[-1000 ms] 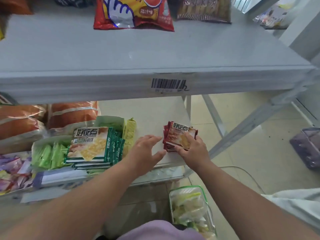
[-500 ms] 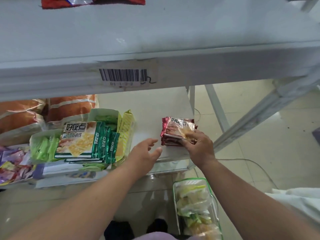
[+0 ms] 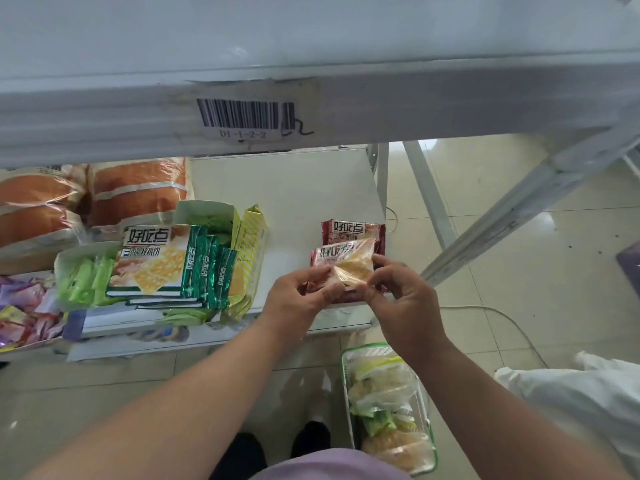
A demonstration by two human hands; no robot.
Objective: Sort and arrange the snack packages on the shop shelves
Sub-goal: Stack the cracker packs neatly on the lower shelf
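- A red biscuit packet (image 3: 343, 259) is held tilted just above the front right part of the lower shelf (image 3: 287, 188), its printed face turned up toward the camera.
- The left hand (image 3: 299, 299) pinches the packet's near left edge, fingers curled in and thumb against the wrapper.
- The right hand (image 3: 403, 299) pinches the near right corner of the same packet between thumb and fingertips, the other fingers loosely bent.
- Under and behind the held packet lies a small stack of matching red packets (image 3: 353, 232), flat on the shelf near its right edge; the top one shows above the held packet.
- To the left, well apart from the red ones, green biscuit packets (image 3: 166, 261) lie fanned on top of an opened carton (image 3: 249, 237) with yellow striped flaps; light green wrapped pieces (image 3: 83, 284) fill the carton's left part.
- Behind the carton, at the back left of the shelf, stand orange bread bags (image 3: 131, 192).
- At the far left edge sits a pile of purple and mixed sweets (image 3: 24, 306).
- Above everything runs the upper shelf's front rail (image 3: 450, 109), which bears a barcode label (image 3: 246, 116) with "D1-1-2-2" printed under it.
- On the tiled floor below the right hand stands a green-rimmed basket (image 3: 429, 427) filled with clear-wrapped snacks.
- A white cable (image 3: 502, 317) trails across the floor to the right of the shelf.
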